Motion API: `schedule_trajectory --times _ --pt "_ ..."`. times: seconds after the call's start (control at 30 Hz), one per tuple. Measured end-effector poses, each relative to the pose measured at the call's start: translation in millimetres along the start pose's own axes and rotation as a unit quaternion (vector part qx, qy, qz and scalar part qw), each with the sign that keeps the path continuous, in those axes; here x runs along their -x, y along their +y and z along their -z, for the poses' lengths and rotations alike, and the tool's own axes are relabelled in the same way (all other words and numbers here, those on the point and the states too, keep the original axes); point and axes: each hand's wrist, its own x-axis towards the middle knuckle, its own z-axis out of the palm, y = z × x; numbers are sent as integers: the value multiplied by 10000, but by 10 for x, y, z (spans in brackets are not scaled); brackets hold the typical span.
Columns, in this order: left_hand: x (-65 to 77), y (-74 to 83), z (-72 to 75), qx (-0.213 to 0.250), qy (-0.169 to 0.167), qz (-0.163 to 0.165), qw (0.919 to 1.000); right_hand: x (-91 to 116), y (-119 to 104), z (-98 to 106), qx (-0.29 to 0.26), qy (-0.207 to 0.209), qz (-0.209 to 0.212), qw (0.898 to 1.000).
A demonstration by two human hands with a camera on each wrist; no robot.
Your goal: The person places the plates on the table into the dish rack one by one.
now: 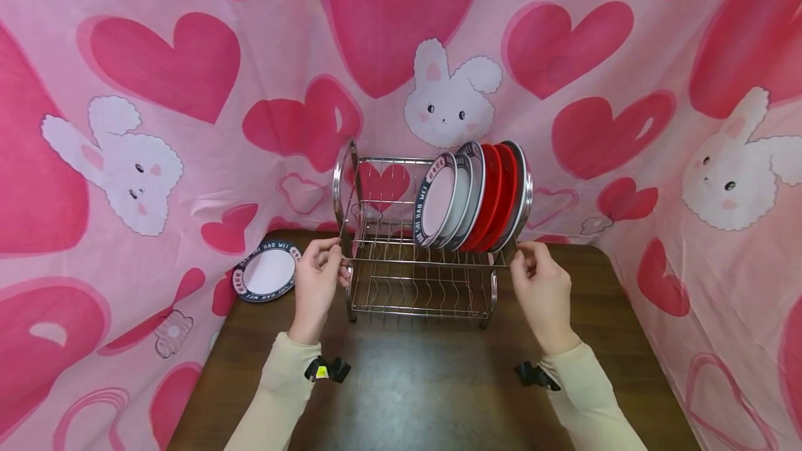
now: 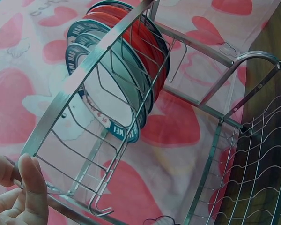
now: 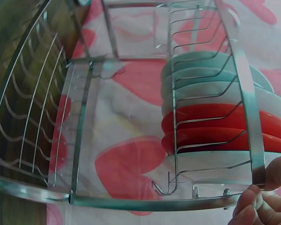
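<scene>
A two-tier metal dish rack (image 1: 426, 264) stands on the table, and both hands are at the front corners of its upper shelf. My left hand (image 1: 317, 280) pinches the left end of the shelf's front bar, thumb and fingers around the metal (image 2: 47, 129). At the right end of that bar, my right hand (image 1: 544, 291) pinches the corner in the same way. Several plates lean on edge at the right side of the upper tier: white ones with dark lettered rims (image 1: 436, 200), and red plates (image 1: 491, 197) towards the right end.
One white plate with a dark lettered rim (image 1: 268, 271) lies flat on the brown wooden table (image 1: 413, 381), left of the rack. Pink heart-and-rabbit cloth (image 1: 288, 33) hangs behind and at both sides. The lower tier's wavy wires (image 1: 413, 291) hold no plates.
</scene>
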Motion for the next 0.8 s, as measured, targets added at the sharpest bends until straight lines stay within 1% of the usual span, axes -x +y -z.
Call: schedule_trajectory --times 0.13,0.23,0.37,0.47,0.63,0.8 --pt "1 9 -1 -1 -28 7 10000 -33 -9 18 -161 -127 -426 9989" --pt "0 17 10 -38 -49 19 10000 -50 -18 22 -190 -199 -665 9974" --pt "3 21 38 -110 -55 66 9999 -58 -23 6 -160 -247 -748 9968" --pt "17 15 60 -194 13 142 9997 -59 -27 -2 -152 -281 -742 9967" --pt "32 -41 138 -603 314 220 9974 -65 -36 10 -149 -419 -793 9959" --pt "3 -197 275 -907 622 243 9936 -64 -29 29 -139 -534 -841 9949"
